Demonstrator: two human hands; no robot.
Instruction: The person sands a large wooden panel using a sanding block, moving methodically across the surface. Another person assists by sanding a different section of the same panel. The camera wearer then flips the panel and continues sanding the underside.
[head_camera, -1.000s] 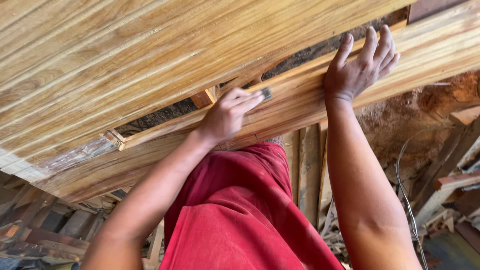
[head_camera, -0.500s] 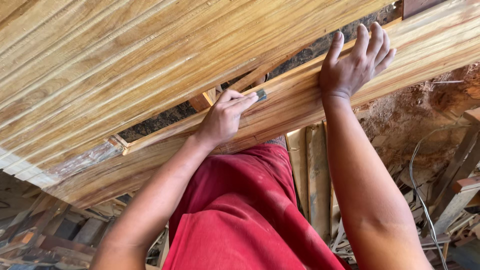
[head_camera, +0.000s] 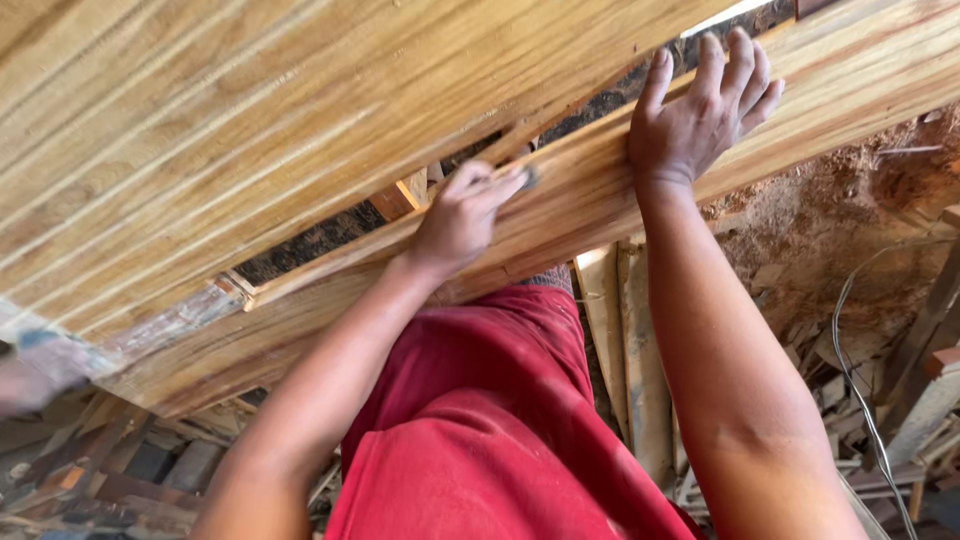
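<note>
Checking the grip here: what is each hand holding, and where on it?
The left hand pinches a small dark piece at its near end, against the wooden rail. The right hand lies flat, holding nothing.

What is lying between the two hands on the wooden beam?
Only bare beam between the left hand, which pinches a small dark piece, and the flat right hand; head view.

The left hand (head_camera: 462, 220), pinching a small dark grey sanding block (head_camera: 528, 179) in its fingers (head_camera: 490, 185), has slid a little along the long pale striped wooden plank (head_camera: 560, 215), toward the right hand (head_camera: 700, 110). The gap between the two hands is narrower than a second ago.
</note>
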